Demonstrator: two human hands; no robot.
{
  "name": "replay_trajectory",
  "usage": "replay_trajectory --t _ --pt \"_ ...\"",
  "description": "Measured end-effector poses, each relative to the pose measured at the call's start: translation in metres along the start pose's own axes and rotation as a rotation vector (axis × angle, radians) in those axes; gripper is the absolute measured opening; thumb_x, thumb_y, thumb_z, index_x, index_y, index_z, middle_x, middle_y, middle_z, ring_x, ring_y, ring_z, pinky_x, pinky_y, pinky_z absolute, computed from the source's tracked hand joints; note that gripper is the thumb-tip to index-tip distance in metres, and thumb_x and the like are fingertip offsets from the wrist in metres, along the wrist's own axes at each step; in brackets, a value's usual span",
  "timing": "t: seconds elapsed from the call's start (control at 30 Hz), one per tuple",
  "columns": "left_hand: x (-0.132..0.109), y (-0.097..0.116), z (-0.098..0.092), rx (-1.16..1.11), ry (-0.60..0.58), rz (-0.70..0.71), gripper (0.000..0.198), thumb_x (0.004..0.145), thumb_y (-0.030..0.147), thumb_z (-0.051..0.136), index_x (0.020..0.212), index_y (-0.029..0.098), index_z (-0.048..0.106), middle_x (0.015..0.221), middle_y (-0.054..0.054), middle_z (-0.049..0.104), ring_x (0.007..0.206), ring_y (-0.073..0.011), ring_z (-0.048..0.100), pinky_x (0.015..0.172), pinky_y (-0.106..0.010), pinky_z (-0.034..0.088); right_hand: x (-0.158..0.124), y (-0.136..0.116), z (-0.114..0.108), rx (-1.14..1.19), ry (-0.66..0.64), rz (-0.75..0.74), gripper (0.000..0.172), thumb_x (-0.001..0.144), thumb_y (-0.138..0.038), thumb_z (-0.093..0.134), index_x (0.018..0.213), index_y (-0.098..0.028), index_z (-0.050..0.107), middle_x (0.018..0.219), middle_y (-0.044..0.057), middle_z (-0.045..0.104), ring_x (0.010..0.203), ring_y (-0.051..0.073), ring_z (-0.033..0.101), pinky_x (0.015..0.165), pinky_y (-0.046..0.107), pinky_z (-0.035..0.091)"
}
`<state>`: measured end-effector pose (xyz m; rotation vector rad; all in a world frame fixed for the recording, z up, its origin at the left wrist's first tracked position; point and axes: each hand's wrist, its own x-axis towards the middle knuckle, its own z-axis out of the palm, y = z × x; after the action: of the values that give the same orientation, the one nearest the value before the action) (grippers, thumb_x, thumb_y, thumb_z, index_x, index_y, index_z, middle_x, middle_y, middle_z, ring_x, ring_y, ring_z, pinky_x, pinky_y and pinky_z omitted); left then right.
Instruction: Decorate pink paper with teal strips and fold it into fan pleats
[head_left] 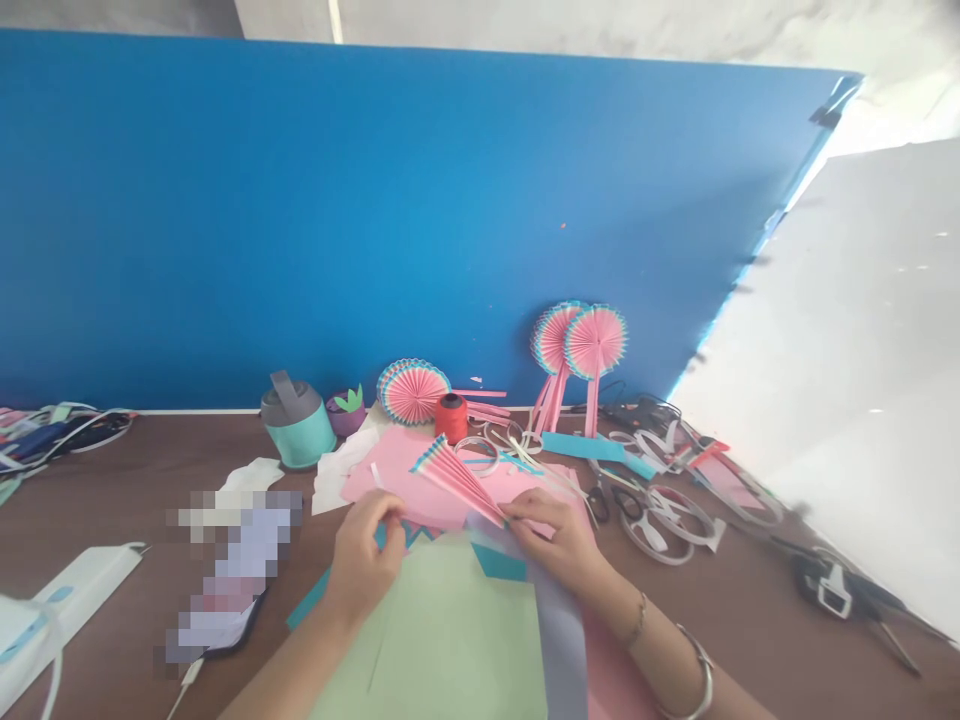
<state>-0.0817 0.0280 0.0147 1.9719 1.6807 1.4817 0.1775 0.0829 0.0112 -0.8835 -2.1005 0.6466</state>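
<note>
My right hand (551,530) pinches the narrow end of a pleated paper fan (461,480). The fan is pink with a white and teal outer edge, and its wide end points up and left. To the left of it, my left hand (367,545) is apart from the fan, its fingers curled and thumb close to the index finger. Whether anything thin is between them is not visible. Under both hands lie a light green sheet (465,630), pink paper (397,460) and teal pieces (499,563). A red thread spool (451,420) stands just behind the fan.
Finished pleated rosettes (414,392) lean on the blue partition (337,220), with two more on pink stems (596,342). Scissors (611,500) and tape rolls (679,515) lie right. A teal cup (300,430), phone (232,580) and power strip (71,610) are left.
</note>
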Motion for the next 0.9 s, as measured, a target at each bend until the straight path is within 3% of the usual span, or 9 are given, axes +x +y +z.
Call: replay_trajectory --t 0.1,0.2,0.33,0.5,0.6,0.7,0.77,0.83,0.9 --pt "-0.005 0.018 0.006 -0.153 -0.319 -0.158 0.024 0.084 0.028 0.044 0.082 0.018 0.066 0.081 -0.004 0.068 0.075 -0.0174 0.06 0.068 -0.027 0.047 -0.002 -0.008 0.002 -0.039 0.029 -0.063 0.025 0.09 -0.022 0.047 0.103 -0.023 0.068 0.086 0.007 0.064 0.08 0.017 0.059 0.072 0.031 0.048" --pt "-0.007 0.03 0.014 -0.305 -0.435 -0.314 0.031 0.083 0.041 0.05 0.092 0.018 0.069 0.087 -0.004 0.071 0.081 -0.0194 0.062 0.072 -0.028 0.049 -0.005 -0.016 0.005 -0.257 -0.001 -0.264 0.029 0.09 -0.016 0.045 0.11 -0.024 0.064 0.09 0.008 0.062 0.082 0.017 0.057 0.073 0.033 0.045" --pt "-0.008 0.03 0.023 -0.417 -0.375 -0.46 0.038 0.081 0.049 0.05 0.085 0.018 0.071 0.083 -0.004 0.073 0.082 -0.0217 0.065 0.075 -0.031 0.051 -0.008 -0.025 0.009 -0.43 -0.107 -0.392 0.037 0.088 -0.01 0.045 0.119 -0.025 0.056 0.095 0.007 0.06 0.086 0.018 0.054 0.075 0.033 0.042" --pt "-0.01 0.021 0.022 -0.39 -0.175 -0.499 0.04 0.081 0.051 0.052 0.069 0.015 0.066 0.067 -0.003 0.068 0.067 -0.0189 0.063 0.061 -0.026 0.049 -0.006 -0.028 0.01 -0.476 -0.25 -0.205 0.049 0.08 -0.015 0.053 0.129 -0.02 0.047 0.107 0.011 0.059 0.094 0.022 0.053 0.08 0.036 0.041" --pt "-0.009 0.017 0.015 -0.234 -0.001 -0.351 0.031 0.083 0.043 0.052 0.073 0.017 0.065 0.07 -0.003 0.067 0.068 -0.0186 0.061 0.063 -0.028 0.048 -0.004 -0.021 0.009 -0.522 -0.293 -0.058 0.045 0.076 -0.012 0.053 0.12 -0.019 0.054 0.099 0.009 0.061 0.09 0.023 0.054 0.078 0.036 0.041" --pt "-0.005 0.016 0.008 0.041 0.126 0.005 0.022 0.086 0.031 0.049 0.076 0.019 0.065 0.074 -0.004 0.064 0.074 -0.0188 0.058 0.073 -0.031 0.046 -0.004 -0.016 0.005 -0.508 -0.163 -0.055 0.038 0.079 -0.015 0.052 0.117 -0.019 0.054 0.1 0.01 0.062 0.093 0.024 0.054 0.079 0.037 0.041" --pt "-0.004 0.017 0.006 0.231 0.114 0.196 0.02 0.088 0.022 0.046 0.085 0.02 0.066 0.077 -0.004 0.062 0.078 -0.019 0.056 0.075 -0.033 0.043 -0.006 -0.019 0.003 -0.478 0.037 -0.158 0.041 0.082 -0.017 0.049 0.123 -0.019 0.046 0.11 0.012 0.058 0.102 0.026 0.052 0.084 0.039 0.041" --pt "-0.004 0.018 0.006 0.396 0.022 0.277 0.024 0.088 0.015 0.044 0.097 0.02 0.066 0.079 -0.004 0.059 0.08 -0.0194 0.054 0.074 -0.033 0.04 -0.009 -0.026 0.001 -0.465 0.196 -0.303 0.044 0.083 -0.019 0.049 0.126 -0.019 0.041 0.115 0.014 0.055 0.109 0.027 0.049 0.089 0.042 0.04" --pt "-0.006 0.02 0.009 0.5 -0.114 0.319 0.027 0.087 0.012 0.044 0.104 0.02 0.064 0.081 -0.004 0.057 0.082 -0.0202 0.052 0.073 -0.034 0.038 -0.011 -0.034 0.001 -0.487 0.199 -0.407 0.046 0.083 -0.023 0.053 0.127 -0.02 0.039 0.118 0.015 0.053 0.113 0.029 0.047 0.091 0.044 0.038"
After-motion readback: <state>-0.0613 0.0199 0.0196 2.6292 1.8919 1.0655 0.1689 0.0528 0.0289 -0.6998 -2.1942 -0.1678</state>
